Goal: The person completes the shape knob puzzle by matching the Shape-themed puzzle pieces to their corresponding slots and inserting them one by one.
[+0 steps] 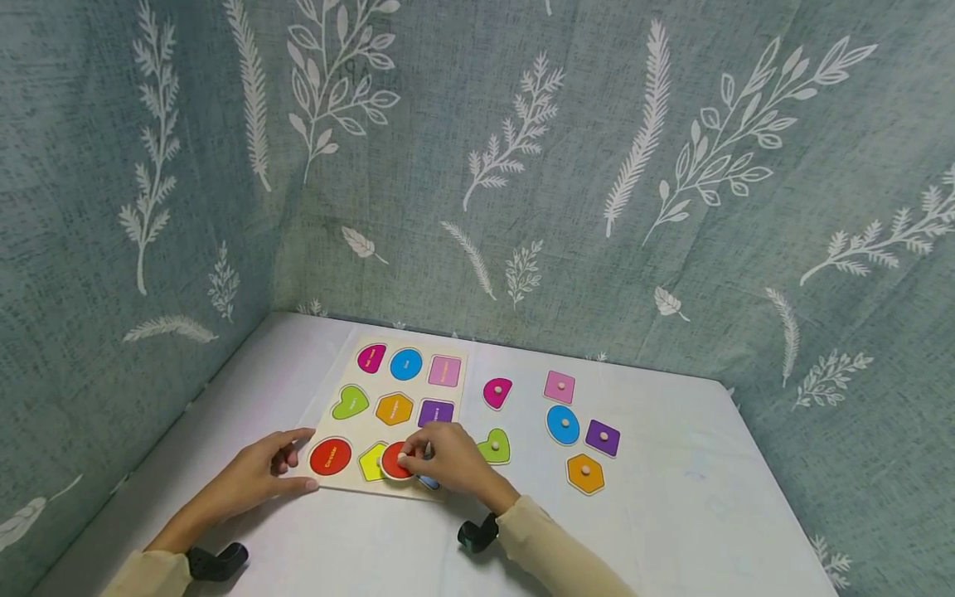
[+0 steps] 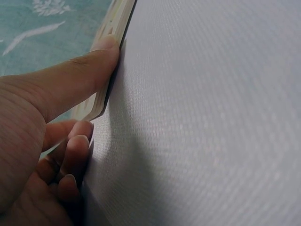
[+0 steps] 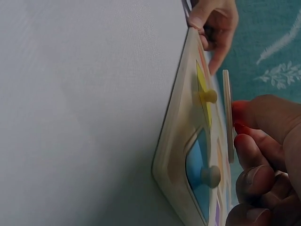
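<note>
At the near left corner of a wooden shape puzzle board (image 1: 376, 491), my left hand (image 1: 257, 473) rests its outstretched thumb and index finger against the edges. Its other fingers are loosely bent beside the corner in the left wrist view. My right hand (image 1: 451, 456) pinches the knob of a red round puzzle piece (image 1: 392, 467). The right wrist view has this piece edge-on, raised off the board. Below it, a yellow pentagon piece (image 3: 203, 96) and a blue piece (image 3: 196, 176) with knobs sit in the board. A printed red circle (image 1: 331, 457) lies at the near left.
Right of the board lie loose knobbed pieces: a magenta half round (image 1: 496, 400), green heart (image 1: 498, 456), pink square (image 1: 555, 395), blue oval (image 1: 559, 431), purple square (image 1: 598, 444) and orange hexagon (image 1: 582, 482). A patterned cloth (image 1: 567, 274) hangs behind the white table (image 1: 694, 514).
</note>
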A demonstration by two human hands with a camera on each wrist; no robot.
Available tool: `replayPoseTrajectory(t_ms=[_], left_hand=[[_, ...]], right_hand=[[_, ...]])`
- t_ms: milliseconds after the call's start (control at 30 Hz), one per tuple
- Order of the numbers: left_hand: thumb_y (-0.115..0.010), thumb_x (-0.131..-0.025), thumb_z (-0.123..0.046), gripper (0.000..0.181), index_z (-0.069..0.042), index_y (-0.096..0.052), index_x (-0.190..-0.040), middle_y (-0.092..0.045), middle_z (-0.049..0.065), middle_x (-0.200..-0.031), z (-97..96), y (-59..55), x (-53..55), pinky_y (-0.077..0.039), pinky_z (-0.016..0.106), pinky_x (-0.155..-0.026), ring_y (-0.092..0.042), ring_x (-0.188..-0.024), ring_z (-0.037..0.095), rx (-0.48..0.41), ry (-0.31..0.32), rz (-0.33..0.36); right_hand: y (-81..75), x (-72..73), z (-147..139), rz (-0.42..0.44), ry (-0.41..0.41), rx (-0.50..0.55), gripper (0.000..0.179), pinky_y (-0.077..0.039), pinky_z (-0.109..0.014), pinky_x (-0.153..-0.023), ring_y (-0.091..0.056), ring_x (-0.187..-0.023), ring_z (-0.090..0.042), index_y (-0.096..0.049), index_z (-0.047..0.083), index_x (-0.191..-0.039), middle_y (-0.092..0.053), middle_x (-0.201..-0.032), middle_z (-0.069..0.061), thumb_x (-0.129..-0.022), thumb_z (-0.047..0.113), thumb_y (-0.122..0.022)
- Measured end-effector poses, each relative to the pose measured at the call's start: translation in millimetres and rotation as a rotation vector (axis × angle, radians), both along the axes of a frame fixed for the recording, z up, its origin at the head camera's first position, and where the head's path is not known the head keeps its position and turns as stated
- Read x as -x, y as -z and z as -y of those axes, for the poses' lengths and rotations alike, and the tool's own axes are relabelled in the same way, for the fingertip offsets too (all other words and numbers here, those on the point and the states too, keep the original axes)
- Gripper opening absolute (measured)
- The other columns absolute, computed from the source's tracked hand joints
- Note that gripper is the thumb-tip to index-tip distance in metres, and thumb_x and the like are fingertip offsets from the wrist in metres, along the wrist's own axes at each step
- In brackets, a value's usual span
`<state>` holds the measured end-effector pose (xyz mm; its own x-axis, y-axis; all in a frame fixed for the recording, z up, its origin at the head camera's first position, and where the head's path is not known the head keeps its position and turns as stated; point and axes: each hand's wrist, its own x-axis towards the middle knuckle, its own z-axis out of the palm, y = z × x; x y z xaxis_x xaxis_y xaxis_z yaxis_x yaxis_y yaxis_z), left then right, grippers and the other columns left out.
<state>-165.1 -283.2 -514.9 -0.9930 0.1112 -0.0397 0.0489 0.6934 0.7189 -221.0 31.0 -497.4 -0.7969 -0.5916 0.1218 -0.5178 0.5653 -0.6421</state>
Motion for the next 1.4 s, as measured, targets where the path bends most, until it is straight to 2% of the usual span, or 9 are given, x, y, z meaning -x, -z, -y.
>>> replayPoseTrajectory(t_ms=[533,800,967,1400], left_hand=[[-0.096,-0.069,-0.034,0.094,0.007,-0.053,-0.142,-0.049,0.005,-0.088,0.3,-0.6,0.6,-0.045,0.025,-0.067,-0.048,-0.082,0.021,-0.011,-0.001,0.015],[-0.095,-0.073,-0.03,0.087,0.01,-0.054,-0.138,-0.049,0.004,-0.089,1.1,-1.7,0.7,-0.041,0.025,-0.065,-0.047,-0.082,0.019,0.0,0.048,-0.038],[-0.094,-0.073,-0.031,0.087,0.01,-0.054,-0.138,-0.049,0.003,-0.09,1.3,-1.4,0.9,-0.041,0.025,-0.065,-0.046,-0.081,0.018,0.001,0.055,-0.039],[-0.095,-0.072,-0.035,0.089,0.008,-0.055,-0.139,-0.049,0.004,-0.088,1.4,-0.3,1.4,-0.044,0.025,-0.065,-0.048,-0.081,0.02,0.008,0.028,-0.009]], right_hand=[[2.9,2.0,27,-0.026,-0.047,0.0,0.009,-0.041,-0.017,-0.059,-0.047,-0.067,0.002,-0.076,0.021,-0.086,-0.054,-0.069,0.016,-0.091,0.026,-0.081],[6.2,3.0,34,-0.036,-0.047,0.003,0.01,-0.041,-0.016,-0.06,-0.048,-0.067,0.002,-0.077,0.021,-0.087,-0.054,-0.068,0.016,-0.092,0.029,-0.08],[6.5,1.2,39,-0.017,-0.044,0.017,0.01,-0.041,-0.016,-0.063,-0.048,-0.069,0.002,-0.078,0.021,-0.088,-0.054,-0.065,0.015,-0.092,0.03,-0.08],[0.3,-2.8,61,-0.04,-0.049,-0.013,0.011,-0.042,-0.015,-0.06,-0.048,-0.068,0.003,-0.08,0.021,-0.093,-0.054,-0.069,0.017,-0.092,0.032,-0.08]])
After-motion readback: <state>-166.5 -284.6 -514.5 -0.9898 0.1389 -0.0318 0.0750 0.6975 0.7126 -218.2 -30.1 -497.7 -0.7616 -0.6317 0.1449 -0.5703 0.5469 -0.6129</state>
